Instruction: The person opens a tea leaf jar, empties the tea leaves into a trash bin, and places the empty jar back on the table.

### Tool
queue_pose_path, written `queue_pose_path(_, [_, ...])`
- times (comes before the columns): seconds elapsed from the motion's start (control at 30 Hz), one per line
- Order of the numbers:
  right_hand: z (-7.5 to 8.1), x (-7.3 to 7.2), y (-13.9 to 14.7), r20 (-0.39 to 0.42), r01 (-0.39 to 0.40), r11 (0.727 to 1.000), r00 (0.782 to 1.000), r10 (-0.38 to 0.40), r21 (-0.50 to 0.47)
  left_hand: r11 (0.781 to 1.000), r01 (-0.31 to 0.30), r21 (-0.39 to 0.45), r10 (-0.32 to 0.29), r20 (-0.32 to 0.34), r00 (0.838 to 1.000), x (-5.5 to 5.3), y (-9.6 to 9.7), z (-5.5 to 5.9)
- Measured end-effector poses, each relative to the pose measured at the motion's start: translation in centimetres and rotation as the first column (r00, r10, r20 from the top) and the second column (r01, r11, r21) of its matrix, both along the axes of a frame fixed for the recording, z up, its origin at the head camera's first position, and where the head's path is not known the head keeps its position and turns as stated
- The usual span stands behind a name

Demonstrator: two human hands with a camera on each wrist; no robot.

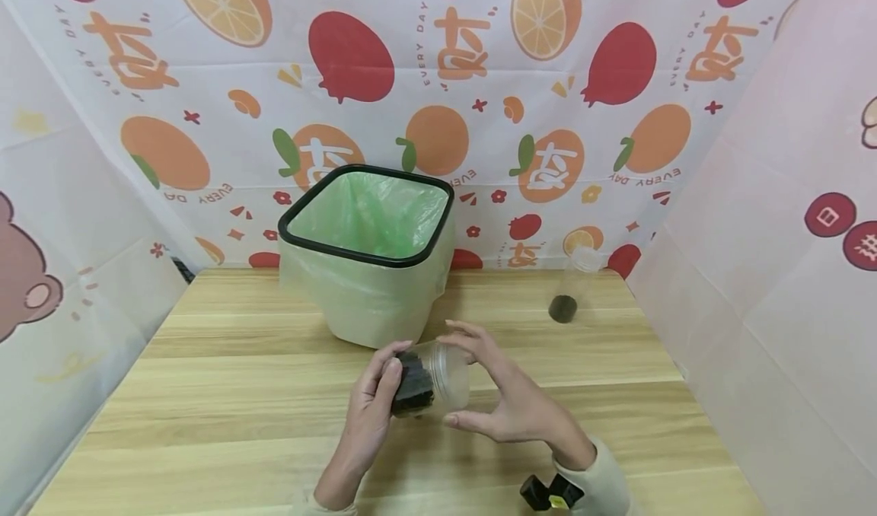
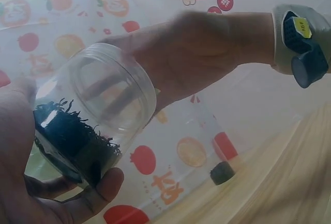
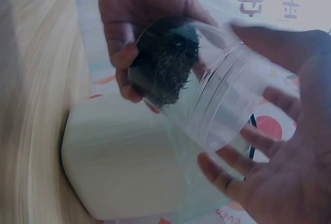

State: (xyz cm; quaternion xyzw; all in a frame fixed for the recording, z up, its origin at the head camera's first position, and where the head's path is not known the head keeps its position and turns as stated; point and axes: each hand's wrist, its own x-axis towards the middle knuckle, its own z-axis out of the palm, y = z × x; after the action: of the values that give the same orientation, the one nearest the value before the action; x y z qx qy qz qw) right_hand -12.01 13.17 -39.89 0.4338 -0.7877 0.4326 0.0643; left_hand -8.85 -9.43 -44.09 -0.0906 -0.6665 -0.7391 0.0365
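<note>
Head view — the left hand (image 1: 368,404) grips a jar (image 1: 418,383), the right hand (image 1: 512,402) spreads loosely around its lid (image 1: 454,379).

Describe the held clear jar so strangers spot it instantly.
On the pale wooden table, find the black-rimmed bin lined with translucent green plastic. Before it, the left hand grips the clear cylindrical jar of dark shreds, tipped sideways, unlike the upright clear container farther right.

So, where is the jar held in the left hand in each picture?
Head view: the jar is below the middle.
Left wrist view: the jar is left of centre, tilted.
Right wrist view: the jar is near the middle.
Shared landmark: the wooden table, respectively across the bottom, lower right, left edge.
</note>
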Motion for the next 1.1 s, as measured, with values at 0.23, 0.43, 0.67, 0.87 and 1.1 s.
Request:
queue_pose_path(0.23, [1.1,0.2,-0.3,0.27,0.271,0.962,0.925,-0.267,0.023,0.999,-0.051,-0.018,0.051,-0.022,0.998,0.1,0.4,-0.1])
queue_pose_path(0.43, [1.8,0.3,-0.8,0.407,0.369,0.916,0.82,-0.402,0.16,0.995,-0.069,-0.073,0.066,-0.05,0.997,0.2,0.7,-0.1])
queue_pose_path(0.67, [1.9,0.2,-1.2,0.38,0.396,0.877,0.793,-0.476,0.272,0.995,-0.078,-0.069,0.074,-0.056,0.996,0.5,1.0,-0.2])
queue_pose_path(0.87, [2.1,0.2,-1.2,0.501,0.331,0.896,0.745,-0.44,0.295,0.996,-0.074,-0.059,0.071,-0.057,0.996,0.5,1.2,-0.1])
queue_pose_path(1.1, [2.2,0.2,-1.0,0.477,0.29,0.91,0.78,-0.405,0.298,0.993,-0.088,-0.073,0.086,-0.038,0.996,0.5,1.1,-0.3])
